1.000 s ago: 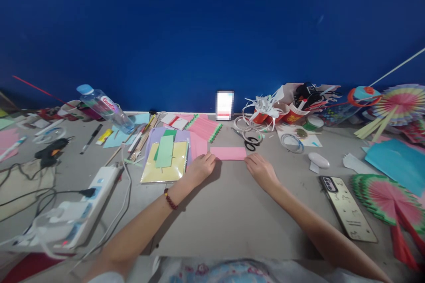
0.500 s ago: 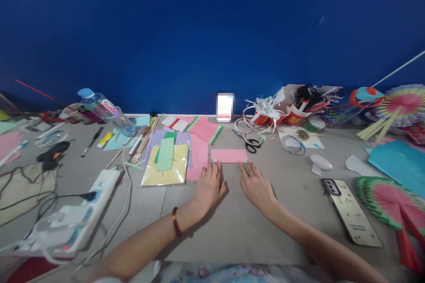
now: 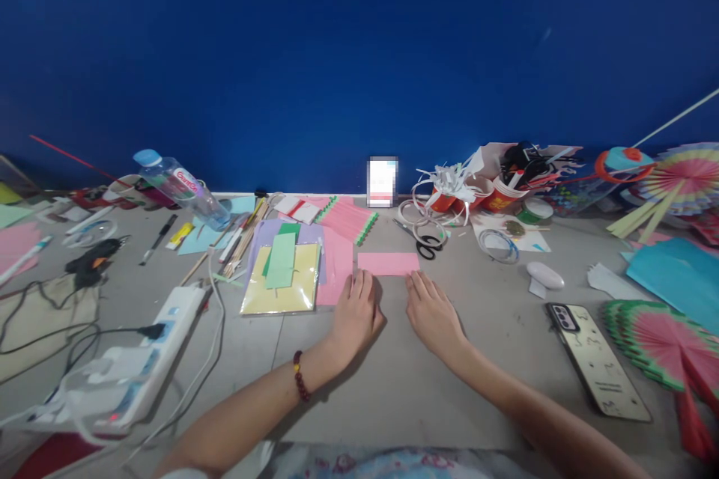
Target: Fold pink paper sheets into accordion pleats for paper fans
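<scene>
A pink paper strip (image 3: 389, 263) lies flat on the grey table in front of me, its long side running left to right. My left hand (image 3: 356, 318) rests palm down with fingers extended, its fingertips at the strip's lower left corner. At the lower right corner are the fingertips of my right hand (image 3: 434, 314), which also lies flat and open. Black-handled scissors (image 3: 428, 246) are just beyond the strip to the right. Left of it, a green paper strip (image 3: 280, 262) sits on a yellow paper pack (image 3: 281, 301), over pink and purple sheets.
A pleated pink sheet with green edging (image 3: 348, 221) lies behind. A power strip (image 3: 160, 352) and a tilted water bottle (image 3: 183, 187) stand on the left. To the right are red cups (image 3: 502, 198), a phone (image 3: 598, 363) and a folded watermelon-coloured fan (image 3: 654, 340).
Small green bits seen at the strip's lower corners no longer show; the fingertips are at those corners. Both hands have barely shifted, and the view has moved slightly.
</scene>
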`<state>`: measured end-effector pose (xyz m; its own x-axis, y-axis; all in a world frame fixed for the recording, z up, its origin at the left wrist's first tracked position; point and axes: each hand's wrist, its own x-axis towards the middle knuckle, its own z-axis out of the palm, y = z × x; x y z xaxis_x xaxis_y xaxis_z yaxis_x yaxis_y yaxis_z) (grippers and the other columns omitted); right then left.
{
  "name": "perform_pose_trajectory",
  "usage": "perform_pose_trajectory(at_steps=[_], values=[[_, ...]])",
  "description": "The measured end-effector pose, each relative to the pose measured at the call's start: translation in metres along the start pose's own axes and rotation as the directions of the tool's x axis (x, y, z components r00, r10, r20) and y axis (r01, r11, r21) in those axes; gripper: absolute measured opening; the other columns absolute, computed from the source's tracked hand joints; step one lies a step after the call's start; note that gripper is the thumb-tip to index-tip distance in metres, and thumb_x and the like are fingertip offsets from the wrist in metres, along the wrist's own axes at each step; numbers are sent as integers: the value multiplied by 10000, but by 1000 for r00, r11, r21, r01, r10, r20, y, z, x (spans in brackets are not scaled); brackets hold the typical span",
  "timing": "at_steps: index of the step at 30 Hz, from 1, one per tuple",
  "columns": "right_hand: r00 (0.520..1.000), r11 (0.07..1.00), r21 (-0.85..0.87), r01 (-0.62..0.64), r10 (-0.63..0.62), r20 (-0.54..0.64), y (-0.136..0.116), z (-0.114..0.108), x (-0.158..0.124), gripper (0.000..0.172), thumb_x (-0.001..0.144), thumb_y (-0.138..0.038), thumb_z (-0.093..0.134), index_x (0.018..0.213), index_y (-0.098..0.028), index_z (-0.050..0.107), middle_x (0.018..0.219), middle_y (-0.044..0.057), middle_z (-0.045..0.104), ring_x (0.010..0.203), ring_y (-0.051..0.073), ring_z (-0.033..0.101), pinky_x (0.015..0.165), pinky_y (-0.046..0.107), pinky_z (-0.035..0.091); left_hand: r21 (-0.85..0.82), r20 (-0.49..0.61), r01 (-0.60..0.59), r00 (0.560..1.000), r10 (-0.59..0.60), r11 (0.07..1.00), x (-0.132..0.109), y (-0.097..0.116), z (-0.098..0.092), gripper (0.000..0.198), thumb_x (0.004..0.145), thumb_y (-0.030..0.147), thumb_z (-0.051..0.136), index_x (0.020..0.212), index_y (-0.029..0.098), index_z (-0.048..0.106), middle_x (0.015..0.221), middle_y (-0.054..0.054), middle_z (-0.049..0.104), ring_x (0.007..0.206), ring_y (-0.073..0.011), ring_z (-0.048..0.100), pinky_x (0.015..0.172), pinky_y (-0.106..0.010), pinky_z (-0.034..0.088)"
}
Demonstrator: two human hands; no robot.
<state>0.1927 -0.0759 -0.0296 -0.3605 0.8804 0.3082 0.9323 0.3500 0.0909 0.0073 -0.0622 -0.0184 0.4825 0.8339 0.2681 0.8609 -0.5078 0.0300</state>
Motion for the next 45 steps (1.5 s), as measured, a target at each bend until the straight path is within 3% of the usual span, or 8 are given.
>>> perform_pose_trajectory(at_steps=[10, 14, 22, 30, 36, 42, 45], values=[[994, 996, 20, -85, 83, 74, -8, -7, 0, 455, 890, -226, 480, 1333, -142, 537, 1322, 164, 578, 1247, 299, 499, 1011, 430, 416, 13, 91, 17, 996, -18, 1000, 1, 2, -2, 600, 855, 292, 501, 1405, 72, 408, 1304, -209, 522, 1228, -350, 470, 946, -467, 427], [990, 995, 7, -102, 101, 100, -12, -10, 2, 471, 887, -298, 505, 1331, -148, 547, 1344, 184, 556, 1266, 314, 482, 1019, 440, 385, 14, 117, 15, 993, -16, 1000, 5, 3, -7, 603, 846, 350, 531, 1385, 92, 447, 1276, -203, 527, 1220, -362, 451, 933, -469, 420], [991, 996, -65, -68, 75, 113, -14, -9, 7, 446, 880, -247, 504, 1304, -130, 569, 1293, 193, 592, 1211, 316, 521, 1005, 442, 351, -42, 143, 10, 990, -4, 999, 10, 0, -9, 560, 808, 258, 547, 1343, 113, 473, 1184, -148, 568, 1164, -338, 440, 948, -487, 389], [985, 997, -70, -44, 55, 165, -14, -14, 10, 481, 888, -242, 489, 1363, -171, 513, 1262, 183, 602, 1199, 318, 519, 956, 442, 361, -123, 148, 2, 989, 16, 992, 11, -4, -7, 596, 840, 318, 535, 1409, 203, 402, 1178, -109, 557, 1119, -319, 443, 949, -486, 362], [982, 995, -98, -13, 31, 185, -15, -20, 16, 482, 864, -202, 522, 1344, -159, 531, 1213, 197, 614, 1168, 340, 523, 912, 445, 368, -91, 153, -23, 988, 37, 996, 14, -5, -12, 543, 840, 266, 525, 1369, 176, 446, 1120, -117, 557, 1058, -303, 465, 935, -480, 353], [988, 995, 88, -40, 26, 155, 12, -16, 20, 398, 891, -174, 466, 1272, -199, 577, 1088, 124, 659, 1018, 271, 577, 904, 451, 371, -82, 138, -91, 985, 102, 992, 17, -13, -14, 479, 888, 312, 533, 1344, 194, 448, 1102, -107, 550, 1031, -296, 477, 894, -464, 369], [992, 966, 256, -39, 6, 128, 37, -5, 23, 371, 882, -141, 443, 1212, -183, 606, 1140, 123, 639, 1075, 250, 565, 912, 411, 398, -60, 134, -103, 985, 110, 993, 27, -17, -16, 334, 900, 273, 538, 1224, 190, 531, 1047, -104, 550, 1010, -288, 487, 863, -438, 381]])
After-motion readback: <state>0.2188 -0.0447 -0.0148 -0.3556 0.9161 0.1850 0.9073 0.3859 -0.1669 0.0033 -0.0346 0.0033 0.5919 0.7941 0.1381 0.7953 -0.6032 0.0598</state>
